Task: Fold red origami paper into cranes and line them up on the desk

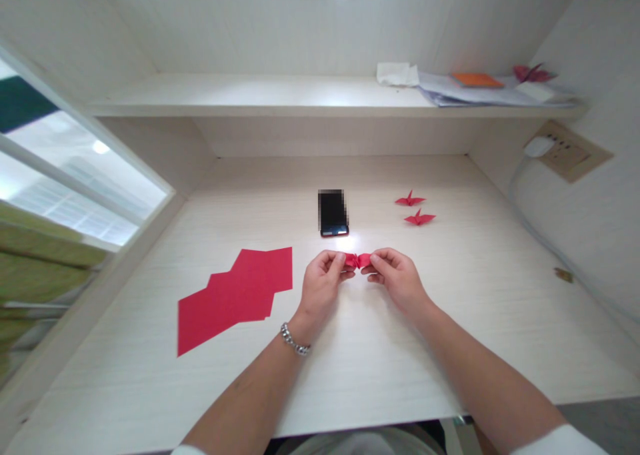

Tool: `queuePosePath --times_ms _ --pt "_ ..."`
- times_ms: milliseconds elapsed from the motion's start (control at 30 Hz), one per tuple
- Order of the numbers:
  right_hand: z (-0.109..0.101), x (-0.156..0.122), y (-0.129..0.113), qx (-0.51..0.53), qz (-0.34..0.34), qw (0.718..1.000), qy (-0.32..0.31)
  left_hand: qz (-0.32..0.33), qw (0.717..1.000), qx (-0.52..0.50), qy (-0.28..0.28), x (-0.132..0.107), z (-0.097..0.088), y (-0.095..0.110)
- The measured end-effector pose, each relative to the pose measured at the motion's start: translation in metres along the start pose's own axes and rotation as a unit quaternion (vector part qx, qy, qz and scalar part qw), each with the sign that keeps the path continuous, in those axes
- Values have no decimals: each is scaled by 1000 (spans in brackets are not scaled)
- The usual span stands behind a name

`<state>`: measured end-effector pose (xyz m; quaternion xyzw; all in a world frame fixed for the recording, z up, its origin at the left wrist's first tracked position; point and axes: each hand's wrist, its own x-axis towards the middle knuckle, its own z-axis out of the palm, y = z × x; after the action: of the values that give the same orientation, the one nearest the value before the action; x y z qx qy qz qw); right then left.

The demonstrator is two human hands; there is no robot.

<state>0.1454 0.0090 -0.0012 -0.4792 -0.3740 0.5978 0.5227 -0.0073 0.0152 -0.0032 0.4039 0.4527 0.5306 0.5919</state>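
Both hands meet over the middle of the desk (380, 348), pinching a small folded piece of red paper (358, 260) between them. My left hand (323, 283) grips its left end with thumb and fingers; a metal bracelet sits on that wrist. My right hand (395, 276) pinches the right end. The paper is held just above the desk surface, in front of a black phone (333, 213) lying flat.
Overlapping red paper sheets (235, 295) lie to the left. Two finished red paper cranes (410, 200) (419, 219) sit at the back right. A shelf (260, 98) above holds papers, an orange item (476, 80) and another red crane (533, 74). A wall socket (567, 151) is at right.
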Motion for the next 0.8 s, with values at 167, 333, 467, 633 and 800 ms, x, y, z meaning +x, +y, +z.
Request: queuePosePath --times_ms 167,333,467,633,800 --pt "-1 1 2 -44 -12 999 -2 43 997 62 -6 -3 0 -4" --pt "-6 1 5 -144 -38 989 -23 103 985 138 -11 -5 -4 -5" --pt "-8 -2 2 -322 -81 941 -62 143 962 231 -36 -8 -5 -3" --pt "-9 -4 -3 -429 -100 891 -109 146 950 267 -68 -9 -5 4" --pt "-10 -3 -5 -447 -109 879 -128 112 935 319 -102 -5 -9 9"
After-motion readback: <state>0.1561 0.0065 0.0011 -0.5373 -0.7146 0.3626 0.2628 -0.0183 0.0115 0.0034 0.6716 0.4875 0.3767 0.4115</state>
